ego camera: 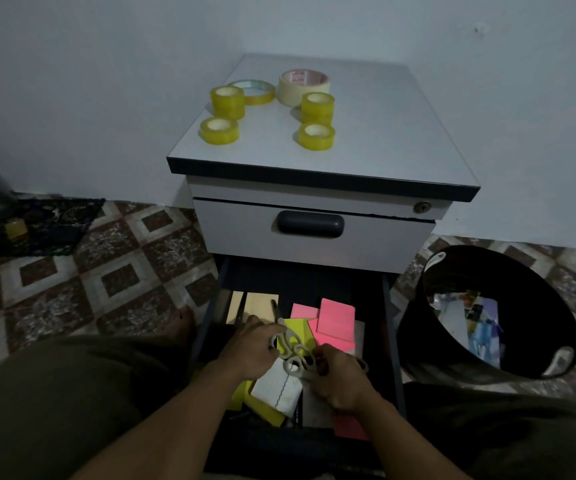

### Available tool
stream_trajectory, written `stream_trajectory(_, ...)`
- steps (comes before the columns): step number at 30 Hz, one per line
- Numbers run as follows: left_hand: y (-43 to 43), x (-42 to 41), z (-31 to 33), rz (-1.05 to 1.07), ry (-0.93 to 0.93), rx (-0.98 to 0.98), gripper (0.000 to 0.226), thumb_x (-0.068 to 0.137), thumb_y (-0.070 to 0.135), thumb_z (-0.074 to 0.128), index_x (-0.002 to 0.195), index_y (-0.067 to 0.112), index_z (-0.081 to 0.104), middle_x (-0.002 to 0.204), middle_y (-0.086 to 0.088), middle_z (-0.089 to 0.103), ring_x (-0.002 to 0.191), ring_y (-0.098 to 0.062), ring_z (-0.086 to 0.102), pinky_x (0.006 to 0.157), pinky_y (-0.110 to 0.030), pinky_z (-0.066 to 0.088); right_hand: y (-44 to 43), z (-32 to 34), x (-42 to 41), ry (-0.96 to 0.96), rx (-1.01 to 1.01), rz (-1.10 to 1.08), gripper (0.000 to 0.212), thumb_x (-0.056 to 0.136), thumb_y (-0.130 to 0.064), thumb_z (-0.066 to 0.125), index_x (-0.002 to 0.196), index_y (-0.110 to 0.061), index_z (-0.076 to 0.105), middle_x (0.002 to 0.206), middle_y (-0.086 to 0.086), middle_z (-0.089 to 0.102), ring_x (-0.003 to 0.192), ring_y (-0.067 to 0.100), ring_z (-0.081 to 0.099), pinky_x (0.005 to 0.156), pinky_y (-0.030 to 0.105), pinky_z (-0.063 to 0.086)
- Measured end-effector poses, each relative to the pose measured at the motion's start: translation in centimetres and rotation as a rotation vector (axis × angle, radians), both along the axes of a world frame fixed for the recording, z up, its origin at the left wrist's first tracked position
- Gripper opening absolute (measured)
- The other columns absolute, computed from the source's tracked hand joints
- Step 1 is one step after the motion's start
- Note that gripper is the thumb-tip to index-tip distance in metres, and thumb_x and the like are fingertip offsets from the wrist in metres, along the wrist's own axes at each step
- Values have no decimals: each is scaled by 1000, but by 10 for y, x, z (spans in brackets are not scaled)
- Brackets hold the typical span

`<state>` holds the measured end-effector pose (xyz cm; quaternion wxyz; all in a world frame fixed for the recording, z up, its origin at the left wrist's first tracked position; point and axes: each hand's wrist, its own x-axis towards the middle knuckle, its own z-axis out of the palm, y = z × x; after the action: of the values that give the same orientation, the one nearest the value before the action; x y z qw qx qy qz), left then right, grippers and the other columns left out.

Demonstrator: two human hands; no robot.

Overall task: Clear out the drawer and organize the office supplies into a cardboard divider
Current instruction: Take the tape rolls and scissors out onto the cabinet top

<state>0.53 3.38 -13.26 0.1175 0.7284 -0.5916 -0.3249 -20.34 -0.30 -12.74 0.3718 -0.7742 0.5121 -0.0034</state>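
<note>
The lower drawer (391, 327) of a grey cabinet is pulled open below me. Inside lie pink sticky notes (335, 320), yellow sticky notes (298, 329), a white pad (277, 388) and tan card pieces (258, 304). My left hand (250, 348) grips a pair of scissors with pale handles (284, 337), its blades pointing away. My right hand (338, 377) closes on the pale loops of a second pair of scissors (297, 367), just beside the first. Both hands are inside the drawer.
On the cabinet top (383, 133) stand several yellow tape rolls (219, 129) and a cream masking tape roll (303, 86). The upper drawer (310, 225) is shut. A black bin (487, 313) with paper scraps stands at the right. A dark mat (37, 221) lies on the patterned floor at left.
</note>
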Motion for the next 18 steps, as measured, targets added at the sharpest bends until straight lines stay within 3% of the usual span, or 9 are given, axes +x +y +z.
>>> stream_trajectory(2, -1, 0, -2, 6, -8, -33, 44, 96, 16, 57, 138, 29, 56, 130, -4, 45, 126, -24, 42, 111, -35, 35, -1, -1, 1, 6, 0, 8, 37, 82, -24, 70, 116, -21, 55, 109, 2, 66, 96, 21, 61, 79, 37, 54)
stream_trajectory(8, -3, 4, -4, -3, -10, -76, 40, 93, 10, 58, 126, 31, 64, 114, -3, 52, 114, -23, 45, 103, -34, 41, -1, 5, 7, -129, 17, -28, 30, 81, -34, 75, 105, -27, 59, 99, -7, 70, 88, 10, 64, 73, 29, 54)
stream_trajectory(12, -3, 5, -4, 13, 9, -124, 31, 93, 9, 57, 117, 24, 69, 101, -1, 54, 110, -22, 48, 94, -29, 44, -6, 16, 13, -300, 50, -105, 27, 82, -12, 75, 106, -17, 65, 89, -9, 67, 81, 7, 63, 71, 24, 54)
stream_trajectory(14, -3, 6, -4, 24, 21, -129, 29, 94, 11, 58, 119, 21, 68, 105, -2, 56, 113, -21, 48, 94, -28, 43, -10, 21, 13, -337, 8, -114, 24, 84, -4, 68, 104, -17, 67, 89, -10, 66, 83, 7, 63, 72, 24, 54)
stream_trajectory(16, -4, 6, -4, 32, 30, -115, 35, 94, 14, 60, 127, 23, 65, 118, -4, 56, 118, -22, 47, 100, -29, 42, -17, 18, 9, -255, -125, -59, 28, 83, -8, 62, 106, -22, 68, 99, -8, 67, 92, 13, 62, 78, 33, 53)
stream_trajectory(18, -4, 6, -4, 49, 43, -88, 43, 94, 15, 62, 136, 26, 58, 127, -5, 49, 124, -23, 46, 108, -31, 39, -22, 19, 3, -26, -290, 45, 36, 83, -17, 57, 117, -26, 65, 114, -4, 62, 106, 22, 55, 85, 37, 48)
